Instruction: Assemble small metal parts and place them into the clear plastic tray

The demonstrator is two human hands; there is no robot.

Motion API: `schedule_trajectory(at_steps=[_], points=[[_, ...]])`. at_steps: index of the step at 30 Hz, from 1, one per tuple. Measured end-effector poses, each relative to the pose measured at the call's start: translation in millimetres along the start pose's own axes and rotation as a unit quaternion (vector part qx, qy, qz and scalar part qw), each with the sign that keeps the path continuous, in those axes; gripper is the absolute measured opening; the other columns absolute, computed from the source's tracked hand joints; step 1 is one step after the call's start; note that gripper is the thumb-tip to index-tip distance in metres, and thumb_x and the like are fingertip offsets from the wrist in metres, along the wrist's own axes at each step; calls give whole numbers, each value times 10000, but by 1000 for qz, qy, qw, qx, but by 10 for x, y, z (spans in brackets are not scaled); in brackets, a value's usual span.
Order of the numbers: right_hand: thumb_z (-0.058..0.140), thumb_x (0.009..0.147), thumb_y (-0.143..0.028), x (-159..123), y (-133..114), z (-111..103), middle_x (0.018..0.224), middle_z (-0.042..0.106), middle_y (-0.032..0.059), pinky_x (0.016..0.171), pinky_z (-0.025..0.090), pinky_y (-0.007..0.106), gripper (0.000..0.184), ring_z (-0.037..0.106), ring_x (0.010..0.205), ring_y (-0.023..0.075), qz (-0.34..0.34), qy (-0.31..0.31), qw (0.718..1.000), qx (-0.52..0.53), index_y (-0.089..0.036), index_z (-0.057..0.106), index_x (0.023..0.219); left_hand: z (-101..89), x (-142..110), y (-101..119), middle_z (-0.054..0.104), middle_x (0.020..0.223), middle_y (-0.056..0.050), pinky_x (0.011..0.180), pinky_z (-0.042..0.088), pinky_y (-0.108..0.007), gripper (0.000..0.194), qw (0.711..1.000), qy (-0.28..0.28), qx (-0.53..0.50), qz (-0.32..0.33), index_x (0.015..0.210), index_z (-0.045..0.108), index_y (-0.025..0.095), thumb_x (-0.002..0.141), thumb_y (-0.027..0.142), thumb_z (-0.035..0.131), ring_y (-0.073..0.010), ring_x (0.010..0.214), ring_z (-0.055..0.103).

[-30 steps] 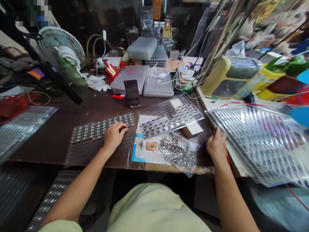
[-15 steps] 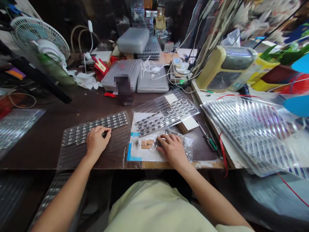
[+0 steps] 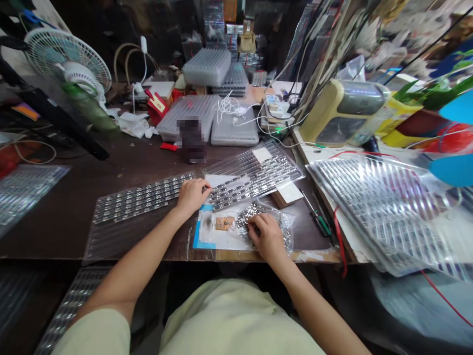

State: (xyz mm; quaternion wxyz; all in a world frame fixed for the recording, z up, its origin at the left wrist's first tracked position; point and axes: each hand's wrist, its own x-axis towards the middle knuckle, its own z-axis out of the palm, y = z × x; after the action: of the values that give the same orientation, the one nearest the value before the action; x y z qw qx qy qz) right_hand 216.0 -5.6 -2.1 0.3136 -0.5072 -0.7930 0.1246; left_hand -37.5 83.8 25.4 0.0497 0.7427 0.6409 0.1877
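At the left end of a ribbed plastic tray (image 3: 233,164), the left hand (image 3: 192,197) brings fingertips together, any hold too small to tell; the right hand (image 3: 269,236) touches small metal pieces (image 3: 246,213).

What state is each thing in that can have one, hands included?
Left tray: partly filled
Right tray: partly filled, lying askew
Metal parts: loose, heaped
Left hand: fingers at the right tray's left end, grip unclear
Right hand: fingers at the metal parts
Screwdriver: lying down, in neither hand
Green light: lit
Fan: spinning or not, unclear
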Motion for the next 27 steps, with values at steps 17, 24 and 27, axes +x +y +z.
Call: schedule_trajectory(at_steps=[17, 24, 27], points=[[596, 882, -341, 220, -337, 387, 901, 660, 14, 737, 323, 325, 131, 501, 829, 173, -35, -48, 996, -67, -314, 718, 919, 219, -1260, 214, 656, 937, -58, 831, 478, -348, 179, 987, 35, -143, 60, 1021, 660, 231, 888, 258, 543, -198, 908, 581], [588, 883, -353, 114, -106, 144, 1069, 645, 53, 792, 326, 360, 240, 483, 950, 228, -11, -15, 990, -142, -261, 656, 1093, 207, -1198, 196, 662, 886, -44, 805, 489, -324, 125, 985, 35, -166, 36, 934, 687, 221, 856, 263, 600, -190, 880, 601], [588, 884, -343, 43, -11, 82, 1019, 658, 43, 793, 332, 351, 189, 492, 926, 219, -14, -23, 990, -141, -241, 664, 1023, 210, -1137, 240, 661, 893, -41, 798, 493, -309, 125, 981, 39, -186, 27, 932, 690, 220, 857, 262, 599, -178, 865, 619]])
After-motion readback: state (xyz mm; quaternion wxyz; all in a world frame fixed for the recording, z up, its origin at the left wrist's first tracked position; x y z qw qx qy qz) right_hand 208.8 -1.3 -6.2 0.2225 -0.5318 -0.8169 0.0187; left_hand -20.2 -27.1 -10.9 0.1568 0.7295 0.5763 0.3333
